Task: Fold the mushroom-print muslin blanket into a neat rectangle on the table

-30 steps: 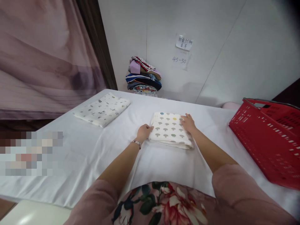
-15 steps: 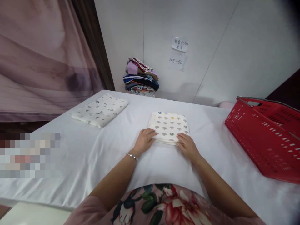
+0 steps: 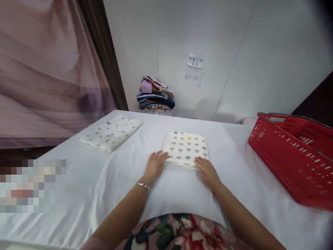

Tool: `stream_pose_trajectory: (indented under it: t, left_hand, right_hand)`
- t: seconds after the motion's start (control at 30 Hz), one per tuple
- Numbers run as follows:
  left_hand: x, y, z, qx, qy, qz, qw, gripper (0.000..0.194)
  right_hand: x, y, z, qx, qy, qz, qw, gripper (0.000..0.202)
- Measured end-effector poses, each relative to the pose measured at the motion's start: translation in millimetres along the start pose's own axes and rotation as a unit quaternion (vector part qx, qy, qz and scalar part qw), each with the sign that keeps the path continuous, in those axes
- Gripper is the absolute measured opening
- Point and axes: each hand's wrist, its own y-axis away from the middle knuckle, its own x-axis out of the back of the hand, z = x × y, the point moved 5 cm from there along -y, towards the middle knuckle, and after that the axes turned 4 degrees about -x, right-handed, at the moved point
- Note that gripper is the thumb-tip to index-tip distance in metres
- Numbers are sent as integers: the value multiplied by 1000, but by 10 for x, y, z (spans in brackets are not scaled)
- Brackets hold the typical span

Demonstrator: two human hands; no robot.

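A folded white cloth (image 3: pixel 186 147) printed with grey mushrooms, and a few blue, yellow and green ones, lies flat on the table in front of me. My left hand (image 3: pixel 155 166) rests at its near left corner, fingers stretched out and tips on the edge. At the near right corner, the fingers of my right hand (image 3: pixel 206 170) lie on top of the fabric, extended; its thumb is hidden. Farther left is a second folded white cloth (image 3: pixel 111 132) with small grey-green prints, untouched by either hand.
A white sheet (image 3: pixel 117 194) covers the table. On the right stands a red plastic basket (image 3: pixel 288 159) with a handle. A stack of folded clothes (image 3: pixel 156 97) is beyond the far edge, near a wall with paper notes (image 3: pixel 194 69). A pink curtain (image 3: pixel 47 69) hangs at left.
The view has tilted up slightly, so everything sits lower. My left hand's fingers have slid a little outward to the cloth's edge; the cloth remains folded in place.
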Motion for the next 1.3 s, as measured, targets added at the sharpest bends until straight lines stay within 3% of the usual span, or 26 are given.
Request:
stream_pose_trajectory:
  t: [0.23,0.33,0.47,0.57,0.67,0.83,0.97,1.13,1.3]
  left_hand:
    - [89,-65,169,30,-4,7,1000,35]
    - [83,-249,424,-14,-13,28,999,28]
    - [-65,-627,671,-90,-24,4,996,38]
    - [-247,-847,519,-14,-34,-61,997,52]
    - [-377,-881,278,92,-18,-102,990,63]
    - [-275,-865,190,84,13,-24,996,38]
    - [-122,-995,1,177,20,12,984,29]
    - [-133,-1213,-249,269,16,-21,963,28]
    - [-185,-1285,-312,309,22,-43,950,29]
  right_hand:
    - [-10,-20,-40,0,13,14,1000,47]
    - [-4,-35,-77,4,22,11,1000,48]
    - [-1,-36,-100,8,31,6,999,46]
    - [-1,-17,-110,16,30,9,999,48]
    - [-10,-2,-122,24,28,9,999,50]
    - [-23,-12,-139,26,23,5,999,52]
    - [-16,-26,-153,17,23,13,1000,52]
    - [-26,-29,-162,16,34,2,999,52]
    - [-49,-28,-143,25,34,7,999,55]
